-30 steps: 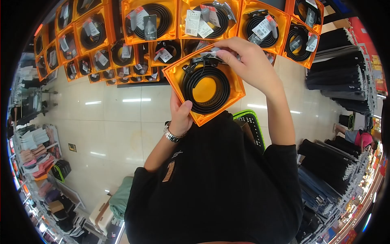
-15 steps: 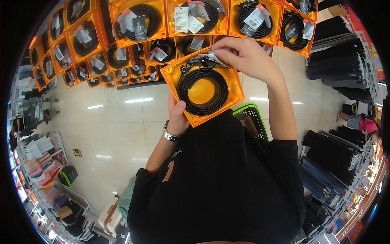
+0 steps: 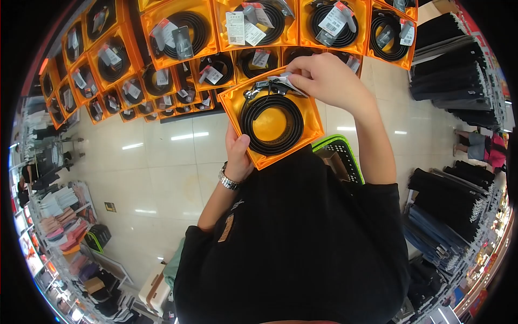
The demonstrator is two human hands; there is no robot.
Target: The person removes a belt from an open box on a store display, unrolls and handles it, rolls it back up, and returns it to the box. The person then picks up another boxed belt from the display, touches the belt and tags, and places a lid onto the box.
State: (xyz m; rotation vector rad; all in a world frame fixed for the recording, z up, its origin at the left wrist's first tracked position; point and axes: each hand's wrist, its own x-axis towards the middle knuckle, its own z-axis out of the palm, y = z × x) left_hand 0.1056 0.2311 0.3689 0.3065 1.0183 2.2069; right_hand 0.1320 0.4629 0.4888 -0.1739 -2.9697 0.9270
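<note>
An orange box (image 3: pixel 310 121) lined with shiny yellow-orange fabric is held out in front of my chest. Coiled inside it lies a black belt (image 3: pixel 249 129), its buckle end toward the far side. My left hand (image 3: pixel 238 154), with a metal watch on the wrist, grips the box's near left edge, thumb over the rim. At the far right corner my right hand (image 3: pixel 326 78) pinches a white and grey tag (image 3: pixel 280 81) attached to the belt. Its fingertips partly cover the tag.
Tiered rows of boxed belts (image 3: pixel 183 32) with price tags stand ahead. A green-rimmed black basket (image 3: pixel 345 156) is by my right side. Hanging dark trousers (image 3: pixel 448 70) line the right; folded clothes (image 3: pixel 62 210) lie at left. Another person (image 3: pixel 488 147) stands far right.
The box and both hands have shifted very slightly in view, and the surroundings have turned a little. Both hands keep their hold on the box and tag.
</note>
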